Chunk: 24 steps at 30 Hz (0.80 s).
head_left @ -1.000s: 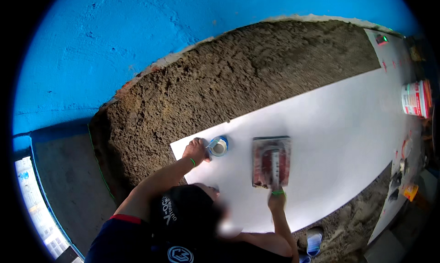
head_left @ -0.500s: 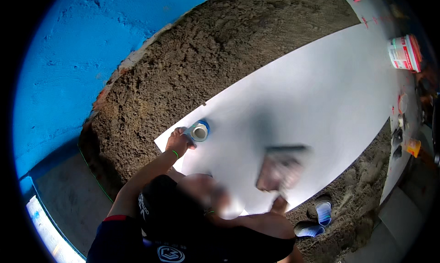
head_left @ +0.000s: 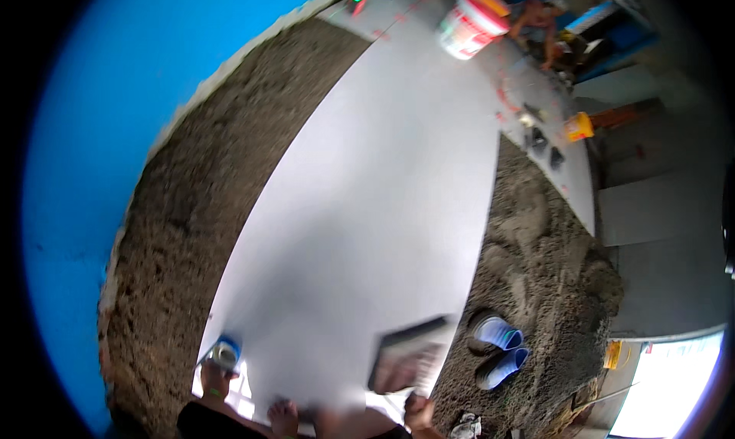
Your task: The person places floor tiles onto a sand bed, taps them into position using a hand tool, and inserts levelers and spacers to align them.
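Note:
A large white slab (head_left: 367,179) lies on rough grey-brown mortar. At its near left corner my left hand (head_left: 216,381) is closed round a blue, round-topped tool (head_left: 225,352) with a pale centre; its exact kind I cannot make out. My right hand (head_left: 419,410) grips the handle end of a flat, square-headed tool (head_left: 411,356) with a dark far edge. That tool is smeared by motion, and whether it touches the slab I cannot tell. Between the hands, near the lower edge, a bare foot (head_left: 283,417) of mine rests on the slab.
Mortar (head_left: 176,225) borders the slab along the blue wall (head_left: 92,171). A pair of clogs (head_left: 499,345) sits on the right-hand mortar. Beyond are a white-and-red bucket (head_left: 472,24), a small red device (head_left: 357,6) with green light, a yellow container (head_left: 579,127) and a crouching person (head_left: 538,24).
My view has swung to the right and farther along the slab, so both hands now appear lower in the picture. Each hand keeps its tool; the square-headed one is still blurred.

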Available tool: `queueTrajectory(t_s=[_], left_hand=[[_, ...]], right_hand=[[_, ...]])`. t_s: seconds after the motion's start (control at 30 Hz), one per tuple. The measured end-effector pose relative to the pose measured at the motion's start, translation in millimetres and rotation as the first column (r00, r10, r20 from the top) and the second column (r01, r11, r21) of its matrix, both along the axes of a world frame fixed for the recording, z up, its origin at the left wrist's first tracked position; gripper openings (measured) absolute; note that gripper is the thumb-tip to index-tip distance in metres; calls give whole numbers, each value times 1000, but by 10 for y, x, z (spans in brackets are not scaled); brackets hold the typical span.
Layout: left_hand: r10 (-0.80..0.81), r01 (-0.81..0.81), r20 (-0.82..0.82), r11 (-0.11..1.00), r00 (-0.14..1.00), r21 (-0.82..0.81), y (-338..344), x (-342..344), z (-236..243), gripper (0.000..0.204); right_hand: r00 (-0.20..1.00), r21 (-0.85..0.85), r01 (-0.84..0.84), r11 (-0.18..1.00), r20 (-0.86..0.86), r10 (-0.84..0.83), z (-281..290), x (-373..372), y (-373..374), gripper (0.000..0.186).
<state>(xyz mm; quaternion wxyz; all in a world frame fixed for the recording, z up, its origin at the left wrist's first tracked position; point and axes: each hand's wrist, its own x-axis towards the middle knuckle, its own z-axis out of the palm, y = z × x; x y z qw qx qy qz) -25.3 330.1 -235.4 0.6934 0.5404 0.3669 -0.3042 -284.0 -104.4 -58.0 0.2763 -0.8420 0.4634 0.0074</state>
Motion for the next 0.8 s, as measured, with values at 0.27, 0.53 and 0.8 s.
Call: queueTrajectory(t_s=[0.27, 0.53, 0.8], left_hand=[[-939, 395, 110, 241, 325, 887, -1182, 786, 495, 56], [-998, 226, 54, 49, -15, 973, -1944, 586, 256, 76], [-992, 24, 47, 44, -117, 999, -2644, 855, 378, 92]], right_hand=[[890, 206, 223, 953, -442, -113, -516, 1285, -366, 66], [922, 521, 383, 763, -264, -283, -901, 1525, -441, 59], [927, 106, 96, 990, 352, -128, -174, 1277, -757, 59]])
